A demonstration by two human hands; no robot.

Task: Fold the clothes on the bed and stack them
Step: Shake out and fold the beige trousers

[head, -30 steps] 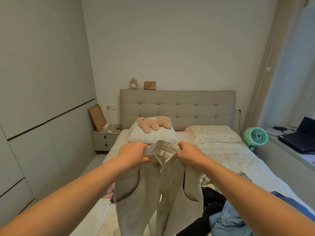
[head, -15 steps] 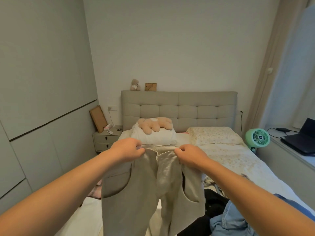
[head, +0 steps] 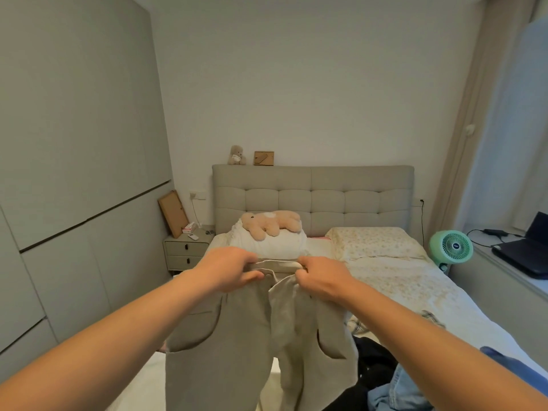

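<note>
Since the earlier frame both hands have drawn closer. Left hand (head: 229, 269) and right hand (head: 321, 277) pinch the beige trousers (head: 246, 336) waistband, hanging at 6 o'clock over the bed (head: 415, 289), apparently to align the legs.

Soft, even daylight is coming in from the curtained window (head: 510, 137) on the right, leaving the room moderately bright with a greenish-grey cast. Shadows are staying faint and there is no glare. The wide lens is bending the wardrobe (head: 74, 173) and curtain at the edges. Detail is looking slightly soft throughout.
</note>
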